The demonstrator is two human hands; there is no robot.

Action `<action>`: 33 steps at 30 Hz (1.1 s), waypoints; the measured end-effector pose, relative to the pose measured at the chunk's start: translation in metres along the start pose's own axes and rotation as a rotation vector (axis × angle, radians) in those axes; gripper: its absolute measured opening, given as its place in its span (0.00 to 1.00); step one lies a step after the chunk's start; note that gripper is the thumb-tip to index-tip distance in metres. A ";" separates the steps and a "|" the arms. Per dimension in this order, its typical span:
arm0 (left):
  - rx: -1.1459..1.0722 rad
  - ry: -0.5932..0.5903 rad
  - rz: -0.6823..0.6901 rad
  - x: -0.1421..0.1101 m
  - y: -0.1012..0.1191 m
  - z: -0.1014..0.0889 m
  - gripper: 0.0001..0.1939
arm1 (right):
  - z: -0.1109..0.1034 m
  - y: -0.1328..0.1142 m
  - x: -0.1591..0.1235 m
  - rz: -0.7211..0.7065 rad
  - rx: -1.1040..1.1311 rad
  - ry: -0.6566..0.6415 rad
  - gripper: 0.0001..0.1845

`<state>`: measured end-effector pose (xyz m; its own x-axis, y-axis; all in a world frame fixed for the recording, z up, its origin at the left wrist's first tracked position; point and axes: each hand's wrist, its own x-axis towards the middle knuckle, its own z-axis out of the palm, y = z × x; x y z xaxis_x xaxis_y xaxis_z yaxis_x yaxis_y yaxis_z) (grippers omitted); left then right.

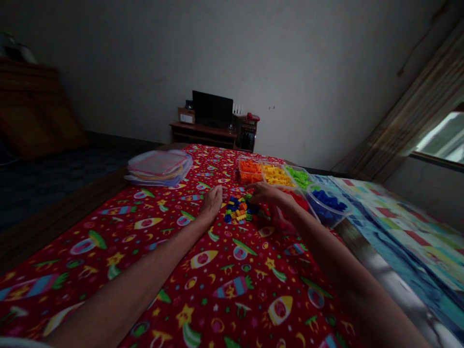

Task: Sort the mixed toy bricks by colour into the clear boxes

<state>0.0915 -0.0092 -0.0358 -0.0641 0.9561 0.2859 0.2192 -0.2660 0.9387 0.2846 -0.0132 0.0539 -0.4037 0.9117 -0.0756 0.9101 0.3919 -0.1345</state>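
A small heap of mixed toy building bricks (239, 210), in blue, orange, yellow and green, lies on a red cloth with rocket prints (232, 261). Just left of the heap, my left hand (212, 203) rests on the cloth with its fingers curled in; whatever they hold, if anything, is hidden. My right hand (267, 193) reaches over the heap's right side, fingers apart and pointing down and left. Its fingertips are close to the bricks, and I see no brick lifted in them. The palm side is out of sight.
Clear tubs stand at right with orange bricks (250, 170), yellow bricks (277, 175), green bricks (297, 178), red bricks (295, 205) and blue bricks (329, 200). Stacked plastic lids (159, 167) lie at left. A monitor (212, 108) stands beyond, and a patterned bed (406, 222) at right.
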 end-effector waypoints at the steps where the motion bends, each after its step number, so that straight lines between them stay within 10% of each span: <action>1: 0.010 0.000 0.001 0.000 0.000 0.000 0.18 | -0.001 0.001 -0.002 -0.001 0.009 0.016 0.31; 6: 0.030 -0.002 0.011 -0.001 0.001 -0.001 0.17 | 0.001 0.008 0.005 -0.019 -0.053 0.208 0.17; 14: 0.009 -0.027 0.011 0.001 0.002 -0.001 0.16 | 0.012 -0.005 0.020 -0.135 -0.114 -0.081 0.15; 21: 0.038 -0.033 0.017 -0.001 0.005 -0.002 0.17 | -0.008 -0.002 0.002 -0.057 -0.124 0.099 0.13; 33: 0.047 -0.070 0.027 0.004 -0.002 -0.002 0.19 | -0.082 0.160 -0.013 0.477 -0.120 0.224 0.11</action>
<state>0.0885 -0.0049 -0.0362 0.0105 0.9552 0.2957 0.2655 -0.2877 0.9202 0.4433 0.0479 0.1139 0.0750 0.9907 0.1133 0.9971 -0.0729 -0.0224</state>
